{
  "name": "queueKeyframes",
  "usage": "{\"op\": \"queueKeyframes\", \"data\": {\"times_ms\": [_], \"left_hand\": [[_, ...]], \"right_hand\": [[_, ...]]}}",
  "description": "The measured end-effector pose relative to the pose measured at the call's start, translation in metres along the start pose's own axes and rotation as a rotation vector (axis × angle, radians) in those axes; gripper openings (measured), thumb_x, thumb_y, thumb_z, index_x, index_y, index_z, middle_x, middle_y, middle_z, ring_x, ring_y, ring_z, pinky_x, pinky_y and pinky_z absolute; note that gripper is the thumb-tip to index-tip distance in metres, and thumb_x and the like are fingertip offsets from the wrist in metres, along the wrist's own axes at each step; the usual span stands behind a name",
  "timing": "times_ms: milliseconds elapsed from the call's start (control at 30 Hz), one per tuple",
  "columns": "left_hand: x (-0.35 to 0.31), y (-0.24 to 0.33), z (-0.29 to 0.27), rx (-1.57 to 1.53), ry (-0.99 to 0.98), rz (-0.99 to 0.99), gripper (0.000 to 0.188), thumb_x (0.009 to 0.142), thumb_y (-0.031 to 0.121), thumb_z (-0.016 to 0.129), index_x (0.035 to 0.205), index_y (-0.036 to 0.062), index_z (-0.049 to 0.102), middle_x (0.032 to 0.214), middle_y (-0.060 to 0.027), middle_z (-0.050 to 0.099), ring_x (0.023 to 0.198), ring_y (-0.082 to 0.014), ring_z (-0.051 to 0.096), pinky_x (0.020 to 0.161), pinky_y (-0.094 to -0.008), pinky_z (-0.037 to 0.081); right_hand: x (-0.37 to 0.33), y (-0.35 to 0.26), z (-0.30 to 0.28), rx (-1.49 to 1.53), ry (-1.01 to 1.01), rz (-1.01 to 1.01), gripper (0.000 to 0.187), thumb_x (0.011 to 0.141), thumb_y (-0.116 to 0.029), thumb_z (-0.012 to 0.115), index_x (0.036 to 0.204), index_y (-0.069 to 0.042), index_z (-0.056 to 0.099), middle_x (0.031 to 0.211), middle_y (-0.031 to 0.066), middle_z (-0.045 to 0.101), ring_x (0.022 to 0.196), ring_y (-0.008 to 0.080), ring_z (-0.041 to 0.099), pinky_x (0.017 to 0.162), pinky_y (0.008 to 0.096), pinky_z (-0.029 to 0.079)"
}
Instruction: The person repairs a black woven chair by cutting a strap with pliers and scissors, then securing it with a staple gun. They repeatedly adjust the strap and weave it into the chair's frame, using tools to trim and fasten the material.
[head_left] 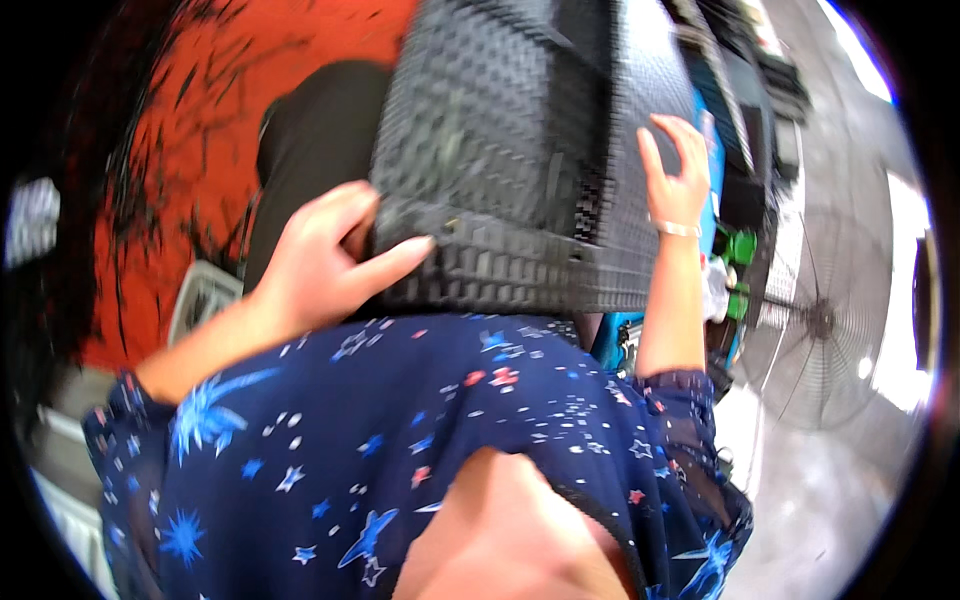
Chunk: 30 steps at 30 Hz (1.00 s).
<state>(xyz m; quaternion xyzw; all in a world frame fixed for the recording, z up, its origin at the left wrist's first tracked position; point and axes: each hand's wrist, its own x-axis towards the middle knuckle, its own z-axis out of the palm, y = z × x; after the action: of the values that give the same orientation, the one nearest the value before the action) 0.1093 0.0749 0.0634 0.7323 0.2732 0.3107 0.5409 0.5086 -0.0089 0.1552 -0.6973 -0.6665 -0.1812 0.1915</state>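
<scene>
A large black woven piece (465, 150), like wicker furniture or a box, rises close in front of my body. Dark recesses run along its middle, and its right face looks shiny. Around its near left edge my left hand (325, 250) is closed, the thumb lying on the woven surface and the other fingers hidden behind the edge. My right hand (680, 180), with a pale band at the wrist, is beside the right face. Its fingers are bent but apart and hold nothing; whether they touch the weave I cannot tell.
Black strips lie scattered over a red surface (290, 50) at the far left, beside a grey plastic container (203, 295). To the right are green clamp-like items (740, 247), blue material and dark stacked pieces. A large wire-caged fan (820, 320) stands farther right on the grey floor.
</scene>
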Motion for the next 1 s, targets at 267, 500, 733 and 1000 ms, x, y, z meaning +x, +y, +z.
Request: {"op": "queueKeyframes", "data": {"times_ms": [267,500,733,1000], "left_hand": [[0.006,0.030,0.029,-0.148,0.073,-0.164,0.023,0.086,0.019,0.075,0.080,-0.0008,0.064,0.094,-0.0047,0.053,0.090,-0.0155,0.050,0.078,-0.0281,0.039],[0.019,0.068,-0.004,-0.440,-0.052,-0.514,0.042,0.093,0.010,0.066,0.130,-0.0068,0.056,0.146,-0.0160,0.048,0.134,-0.0239,0.047,0.112,-0.0401,0.035],[0.004,0.070,-0.039,-0.583,-0.018,-0.657,0.040,0.102,0.024,0.061,0.133,-0.0011,0.056,0.122,-0.0055,0.065,0.111,-0.0125,0.058,0.100,-0.0299,0.044],[0.009,0.075,-0.051,-0.434,-0.078,-0.684,0.037,0.101,0.029,0.063,0.126,0.0010,0.062,0.114,-0.0042,0.068,0.103,-0.0094,0.061,0.093,-0.0274,0.049]], "right_hand": [[-0.146,0.301,-0.051,-0.379,-0.174,1.310,0.091,0.080,-0.079,0.059,0.125,0.000,0.067,0.129,0.0290,0.062,0.126,0.0374,0.058,0.110,0.0411,0.040],[-0.168,0.330,-0.057,-0.473,-0.367,1.385,0.105,0.081,-0.088,0.041,0.140,-0.003,0.057,0.145,0.0271,0.051,0.137,0.0421,0.046,0.115,0.0490,0.034],[-0.206,0.373,-0.048,-0.205,-0.354,1.506,0.105,0.085,-0.082,0.043,0.147,0.002,0.047,0.150,0.0198,0.048,0.141,0.0332,0.043,0.117,0.0433,0.029],[-0.239,0.396,-0.076,-0.169,-0.318,1.563,0.102,0.086,-0.080,0.045,0.146,0.002,0.048,0.148,0.0192,0.051,0.138,0.0322,0.046,0.116,0.0423,0.031]]}}
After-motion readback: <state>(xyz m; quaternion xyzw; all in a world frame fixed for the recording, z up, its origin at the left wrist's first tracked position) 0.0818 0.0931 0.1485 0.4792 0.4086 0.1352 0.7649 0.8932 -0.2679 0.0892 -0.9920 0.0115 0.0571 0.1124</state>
